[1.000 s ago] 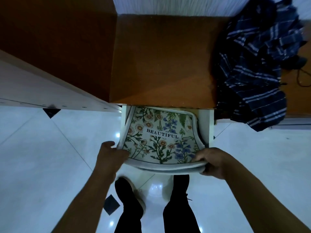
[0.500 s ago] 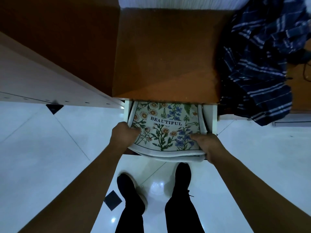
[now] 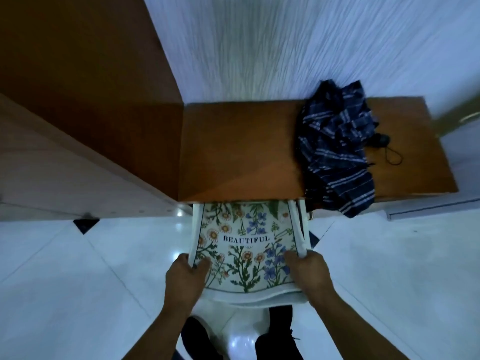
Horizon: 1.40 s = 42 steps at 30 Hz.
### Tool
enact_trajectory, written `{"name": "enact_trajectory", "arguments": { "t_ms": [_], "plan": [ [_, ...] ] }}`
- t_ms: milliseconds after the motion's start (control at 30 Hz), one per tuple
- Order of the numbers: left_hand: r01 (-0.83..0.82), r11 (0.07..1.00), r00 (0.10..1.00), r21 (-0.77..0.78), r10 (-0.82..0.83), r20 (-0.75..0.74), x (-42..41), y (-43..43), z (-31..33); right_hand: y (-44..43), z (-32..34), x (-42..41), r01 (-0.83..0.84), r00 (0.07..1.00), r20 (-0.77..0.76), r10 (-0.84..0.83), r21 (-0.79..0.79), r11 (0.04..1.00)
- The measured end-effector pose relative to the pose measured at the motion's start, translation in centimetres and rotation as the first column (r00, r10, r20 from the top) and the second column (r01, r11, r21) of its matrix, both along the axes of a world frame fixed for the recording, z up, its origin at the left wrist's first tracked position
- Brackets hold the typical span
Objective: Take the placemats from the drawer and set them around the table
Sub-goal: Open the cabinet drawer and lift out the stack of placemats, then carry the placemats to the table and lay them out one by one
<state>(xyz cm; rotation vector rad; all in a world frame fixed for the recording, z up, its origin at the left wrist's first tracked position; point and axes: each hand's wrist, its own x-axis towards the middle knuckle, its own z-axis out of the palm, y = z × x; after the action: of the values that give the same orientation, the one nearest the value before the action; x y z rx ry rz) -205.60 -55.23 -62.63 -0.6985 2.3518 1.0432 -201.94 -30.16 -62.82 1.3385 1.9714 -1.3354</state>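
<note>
The left hand [image 3: 185, 278] clamps the near left corner of the placemats [image 3: 246, 245], thumb on the printed top; the topmost mat carries flowers and the word "BEAUTIFUL" in dark capitals, with a smaller line beneath too fine to read. The right hand [image 3: 307, 272] grips the near right corner the same way, the two hands apart at opposite edges. The stack is held out in front of the wooden cabinet top [image 3: 239, 152], its far edge tucked under the board. Against half a second ago, the view has tipped up, the wall [image 3: 285, 48] fills more of the frame and the mats sit further out. The drawer itself is hard to make out; a blue plaid cloth [image 3: 337, 149] lies at right, blurred
</note>
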Motion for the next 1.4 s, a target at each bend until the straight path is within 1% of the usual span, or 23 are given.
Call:
{"name": "enact_trajectory", "arguments": {
  "t_ms": [167,233,333,433,533,600,767,900,1033,1133,1233,1400],
  "plan": [
    [0.016,1.0,0.999,0.023,-0.017,0.041,0.4,-1.2,5.1,-0.5,6.1,1.1,-0.006,1.0,-0.016,0.006,-0.01,1.0],
    [0.0,0.999,0.998,0.047,-0.003,0.065,0.6,-1.6,8.0,-0.8,9.1,1.6,-0.019,1.0,-0.011,0.019,-0.016,1.0],
    [0.0,0.997,0.999,0.083,-0.004,0.045,1.1,-2.1,13.7,-1.2,14.8,2.4,-0.019,0.999,-0.046,0.018,-0.021,1.0],
    [0.038,0.993,0.999,0.115,-0.034,-0.039,1.3,-2.2,19.2,-1.2,20.4,3.4,-0.01,0.991,-0.137,0.01,-0.002,1.0],
    [0.102,0.981,0.986,0.167,-0.077,-0.151,1.3,-1.5,25.0,-0.7,26.4,4.6,0.025,0.96,-0.279,-0.016,0.03,0.999],
    [0.156,0.972,0.972,0.176,-0.119,-0.205,1.1,-0.6,27.9,0.3,29.8,5.2,0.041,0.943,-0.333,-0.026,0.036,0.999],
    [0.256,0.954,0.915,0.155,-0.187,-0.357,2.4,4.1,36.6,4.5,37.4,8.5,0.086,0.909,-0.414,-0.057,0.051,0.995],
    [0.344,0.924,0.86,0.166,-0.239,-0.45,5.2,9.4,42.4,9.1,43.0,13.2,0.165,0.866,-0.492,-0.087,0.116,0.979],
    [0.461,0.861,0.804,0.214,-0.304,-0.511,9.1,16.3,46.9,14.0,49.5,20.2,0.271,0.824,-0.55,-0.137,0.171,0.947],
    [0.546,0.797,0.763,0.257,-0.347,-0.545,12.2,21.5,49.6,17.5,53.1,25.2,0.383,0.798,-0.569,-0.197,0.227,0.896],
    [0.649,0.703,0.706,0.292,-0.414,-0.574,14.9,26.6,51.8,20.6,55.7,30.1,0.479,0.778,-0.569,-0.266,0.263,0.838],
    [0.819,0.498,0.553,0.285,-0.548,-0.627,18.9,35.3,55.2,24.1,59.0,38.8,0.659,0.69,-0.602,-0.402,0.292,0.693]
  ]
}}
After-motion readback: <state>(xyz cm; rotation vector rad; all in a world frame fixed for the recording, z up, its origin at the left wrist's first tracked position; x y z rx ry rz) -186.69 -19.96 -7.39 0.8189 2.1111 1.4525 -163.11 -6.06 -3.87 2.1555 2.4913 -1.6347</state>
